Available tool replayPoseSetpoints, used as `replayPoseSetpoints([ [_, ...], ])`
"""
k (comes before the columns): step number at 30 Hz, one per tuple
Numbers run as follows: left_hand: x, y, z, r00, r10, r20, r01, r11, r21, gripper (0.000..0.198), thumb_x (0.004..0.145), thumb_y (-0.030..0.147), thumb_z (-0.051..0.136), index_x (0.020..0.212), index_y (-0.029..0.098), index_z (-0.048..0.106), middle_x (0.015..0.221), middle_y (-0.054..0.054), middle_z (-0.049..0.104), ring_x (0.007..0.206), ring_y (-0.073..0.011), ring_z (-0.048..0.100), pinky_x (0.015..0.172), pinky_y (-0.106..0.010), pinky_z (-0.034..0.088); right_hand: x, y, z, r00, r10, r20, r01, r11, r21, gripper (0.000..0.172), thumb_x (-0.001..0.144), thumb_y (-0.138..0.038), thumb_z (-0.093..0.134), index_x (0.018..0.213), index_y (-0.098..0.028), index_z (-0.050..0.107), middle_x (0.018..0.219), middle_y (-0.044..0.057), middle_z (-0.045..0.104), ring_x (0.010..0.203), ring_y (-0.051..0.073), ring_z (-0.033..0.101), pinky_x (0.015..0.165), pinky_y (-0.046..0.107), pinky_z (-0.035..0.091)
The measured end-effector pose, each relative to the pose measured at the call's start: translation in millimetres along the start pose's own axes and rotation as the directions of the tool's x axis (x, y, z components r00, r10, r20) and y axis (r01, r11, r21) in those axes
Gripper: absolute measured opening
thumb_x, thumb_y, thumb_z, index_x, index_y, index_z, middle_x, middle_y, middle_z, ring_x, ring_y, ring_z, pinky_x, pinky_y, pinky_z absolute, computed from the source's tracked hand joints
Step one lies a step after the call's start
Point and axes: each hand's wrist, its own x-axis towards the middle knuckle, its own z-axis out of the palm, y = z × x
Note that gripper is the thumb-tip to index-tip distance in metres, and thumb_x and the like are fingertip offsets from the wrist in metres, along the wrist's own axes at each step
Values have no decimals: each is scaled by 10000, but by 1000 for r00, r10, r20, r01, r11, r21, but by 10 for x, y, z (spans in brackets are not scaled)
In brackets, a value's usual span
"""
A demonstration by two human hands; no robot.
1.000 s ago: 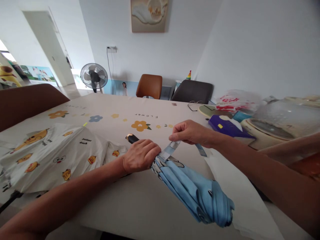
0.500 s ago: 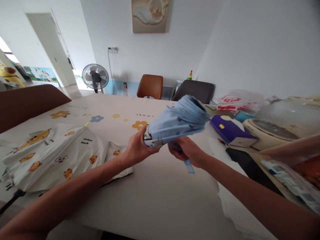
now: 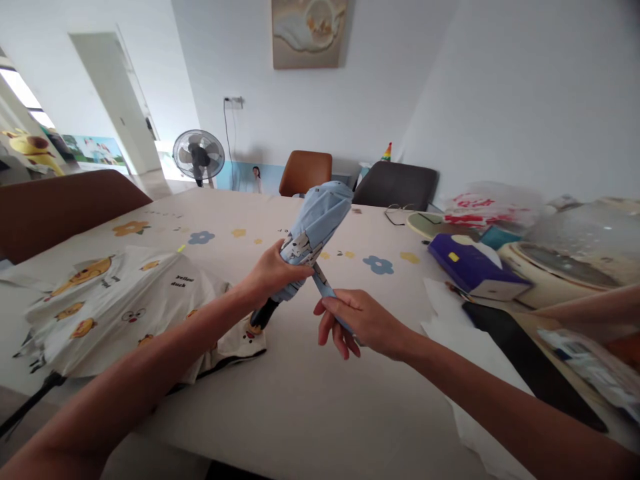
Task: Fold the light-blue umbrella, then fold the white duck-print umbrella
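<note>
A folded light blue umbrella is held tilted above the table, its black handle pointing down to the left. My left hand is closed around the lower part of its rolled canopy. My right hand pinches the umbrella's light blue strap, which stretches from the canopy toward me. On the left of the table lies a second umbrella, white with yellow duck prints and loosely folded. My left forearm passes over it and hides part of it.
On the right are a purple tissue box, a black tablet-like slab, white paper, a round lidded appliance and eyeglasses. Another person's forearm reaches in there. Chairs and a fan stand beyond the table.
The blue umbrella has swung from lying sideways to a steeper tilt, baring its black handle. My right hand has moved down from beneath the canopy and now pulls the strap out.
</note>
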Motion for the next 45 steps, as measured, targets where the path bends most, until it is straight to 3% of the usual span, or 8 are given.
replayPoseSetpoints([
  [6,56,-27,-66,999,-40,10,39,997,68,365,598,293,668,902,166,511,681,8,548,513,-74,468,447,-195,382,-219,-18,50,1000,5,-16,-5,1000,-4,233,906,-339,333,861,-141,449,654,55,651,366,91,538,332,184,365],
  [12,61,-73,-14,998,56,2,-53,935,351,391,586,325,664,908,191,487,719,4,577,577,-111,522,492,-215,388,-330,-104,161,999,5,-54,-4,1000,18,224,909,-314,311,846,-146,445,603,38,640,344,89,526,351,189,367],
  [20,-130,-74,113,991,108,83,-127,503,855,296,739,318,522,1002,243,407,823,-17,608,690,-194,580,571,-288,376,-123,-165,439,997,31,-64,-21,989,146,175,905,-258,287,815,-162,402,529,19,615,307,109,509,324,196,348],
  [24,-220,-151,231,975,50,216,-219,370,903,176,835,254,377,1005,208,377,894,-56,591,779,-208,585,599,-303,404,22,-191,451,991,84,-106,-38,924,380,194,891,-227,303,769,-150,432,565,57,637,321,110,512,332,209,358],
  [33,-244,-285,360,923,-13,383,-353,363,862,230,836,359,389,936,155,424,867,-58,580,806,-218,566,613,-325,446,61,-40,287,951,265,-157,-126,800,586,296,873,-163,354,644,-109,534,592,80,634,375,69,492,383,191,384],
  [38,-289,-350,375,905,74,420,-419,332,845,284,861,417,361,949,174,480,881,-56,575,807,-214,557,620,-322,439,63,-48,159,976,197,-92,-122,848,516,225,867,-209,389,718,-115,530,639,94,645,438,102,541,386,203,400],
  [41,-329,-409,397,893,153,423,-449,287,846,413,847,526,345,992,175,505,880,-74,574,809,-226,552,621,-328,431,41,-62,-18,973,42,-226,46,927,371,193,850,-296,441,836,-129,536,793,108,667,505,123,578,417,231,434],
  [45,-357,-435,400,879,217,425,-474,279,835,448,851,540,318,971,151,505,835,-77,570,776,-217,545,617,-333,420,-86,-5,-219,861,-265,-435,166,953,-252,199,804,-313,523,927,-158,549,903,90,653,770,179,624,686,320,507],
])
